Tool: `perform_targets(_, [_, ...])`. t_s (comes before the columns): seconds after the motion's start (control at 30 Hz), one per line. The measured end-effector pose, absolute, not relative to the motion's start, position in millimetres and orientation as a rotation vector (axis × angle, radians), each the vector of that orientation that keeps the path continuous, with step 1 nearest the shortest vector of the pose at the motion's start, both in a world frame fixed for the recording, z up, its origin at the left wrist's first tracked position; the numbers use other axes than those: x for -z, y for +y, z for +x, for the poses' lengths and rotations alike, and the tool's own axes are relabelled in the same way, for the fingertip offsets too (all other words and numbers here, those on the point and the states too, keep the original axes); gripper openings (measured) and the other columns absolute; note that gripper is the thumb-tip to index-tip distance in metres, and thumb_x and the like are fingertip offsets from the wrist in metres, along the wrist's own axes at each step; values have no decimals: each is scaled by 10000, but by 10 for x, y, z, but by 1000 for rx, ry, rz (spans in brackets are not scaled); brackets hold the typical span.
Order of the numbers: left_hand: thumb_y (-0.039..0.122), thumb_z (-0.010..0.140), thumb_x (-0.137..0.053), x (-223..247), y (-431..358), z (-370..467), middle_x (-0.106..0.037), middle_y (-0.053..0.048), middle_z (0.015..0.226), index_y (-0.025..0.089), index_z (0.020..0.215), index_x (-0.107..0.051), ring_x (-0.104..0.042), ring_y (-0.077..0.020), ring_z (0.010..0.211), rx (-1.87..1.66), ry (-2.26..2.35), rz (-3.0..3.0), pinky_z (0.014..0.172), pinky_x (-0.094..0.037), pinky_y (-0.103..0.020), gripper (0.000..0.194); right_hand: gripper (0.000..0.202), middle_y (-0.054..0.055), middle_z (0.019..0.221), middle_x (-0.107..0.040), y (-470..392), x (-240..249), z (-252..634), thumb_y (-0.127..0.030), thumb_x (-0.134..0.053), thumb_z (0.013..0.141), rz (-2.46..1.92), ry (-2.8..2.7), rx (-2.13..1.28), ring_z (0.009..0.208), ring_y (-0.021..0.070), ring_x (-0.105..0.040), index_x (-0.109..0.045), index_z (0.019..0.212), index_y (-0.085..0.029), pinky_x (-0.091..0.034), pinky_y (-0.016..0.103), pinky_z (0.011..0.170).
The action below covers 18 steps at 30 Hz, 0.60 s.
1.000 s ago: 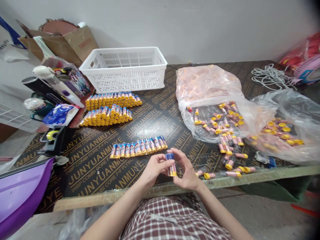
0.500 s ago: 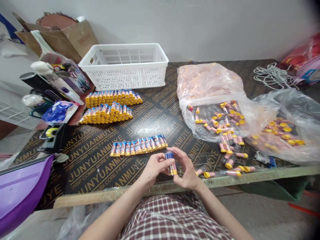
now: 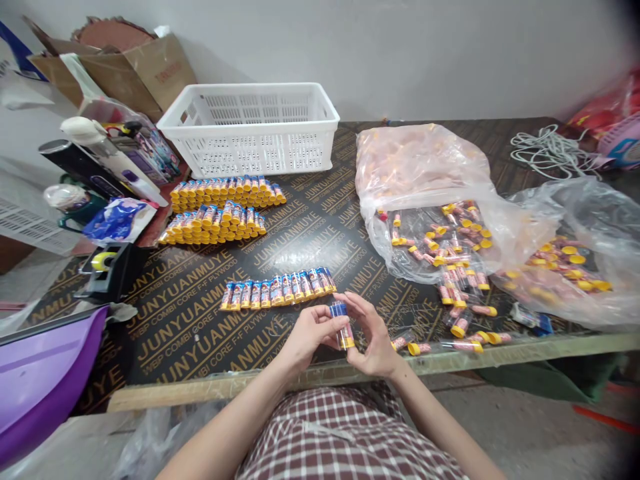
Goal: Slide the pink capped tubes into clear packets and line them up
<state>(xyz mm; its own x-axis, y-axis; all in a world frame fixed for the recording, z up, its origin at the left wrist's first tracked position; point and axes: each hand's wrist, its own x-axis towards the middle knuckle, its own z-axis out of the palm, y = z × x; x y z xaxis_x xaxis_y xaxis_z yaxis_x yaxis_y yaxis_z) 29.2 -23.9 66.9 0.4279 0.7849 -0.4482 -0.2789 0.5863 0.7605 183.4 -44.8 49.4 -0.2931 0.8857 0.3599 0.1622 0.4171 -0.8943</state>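
Between my hands, near the table's front edge, is a small tube [image 3: 342, 325] with a blue top and a yellow base. My left hand [image 3: 311, 337] pinches it from the left. On its other side, my right hand [image 3: 373, 337] curls round it, with the thumb at the yellow end and the fingers by the blue end. Just beyond my hands lies a row of similar blue and yellow tubes [image 3: 277, 291]. To the right, loose pink tubes with yellow caps [image 3: 459, 327] are scattered near the edge.
Two stacks of tubes [image 3: 215, 225] lie before a white basket [image 3: 250, 148]. Plastic bags [image 3: 423, 160] of pink tubes cover the right side. A tape dispenser [image 3: 107, 270], bottles [image 3: 93, 143] and a purple pan [image 3: 55, 380] stand left. A cord bundle [image 3: 553, 150] lies far right.
The view has shifted very slightly. Both hands remain around the same tube, with hardly any visible movement.
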Motion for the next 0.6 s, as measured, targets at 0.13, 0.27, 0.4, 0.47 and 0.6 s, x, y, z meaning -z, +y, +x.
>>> perform_targets(0.13, [384, 630, -774, -666, -239, 287, -637, -16, 644, 96, 791, -610, -580, -92, 521, -729, 891, 656, 504, -465, -198, 369, 894, 98, 1391, -431, -447, -487, 1819, -31, -491, 559, -928, -1720, -954, 1261, 277, -451, -275, 1404, -229, -402, 452, 1051])
perform_targets(0.27, [391, 613, -783, -671, -237, 279, -632, -11, 631, 101, 771, -606, -576, -91, 515, -739, 904, 645, 499, -459, -194, 374, 892, 98, 1390, -431, -437, -485, 1801, -33, -493, 561, -921, -1722, -961, 1268, 279, -445, -275, 1403, -230, -398, 456, 1054])
perform_targets(0.4, [396, 591, -793, -688, -235, 265, -639, -17, 640, 103, 773, -606, -585, -99, 521, -750, 917, 622, 500, -464, -201, 392, 879, 95, 1389, -434, -425, -475, 1787, -36, -497, 569, -906, -1713, -967, 1272, 278, -440, -280, 1399, -229, -391, 456, 1061])
perform_targets(0.47, [410, 572, -799, -700, -241, 266, -638, -19, 627, 106, 752, -602, -587, -104, 517, -754, 930, 612, 503, -469, -210, 404, 879, 97, 1391, -431, -421, -463, 1781, -34, -503, 573, -907, -1712, -974, 1274, 280, -437, -278, 1401, -227, -389, 454, 1063])
perform_targets(0.6, [423, 561, -799, -713, -254, 281, -640, -21, 625, 110, 733, -601, -582, -104, 511, -771, 941, 603, 511, -471, -217, 408, 875, 96, 1395, -425, -403, -451, 1759, -29, -521, 596, -910, -1715, -996, 1281, 279, -426, -267, 1407, -237, -386, 450, 1064])
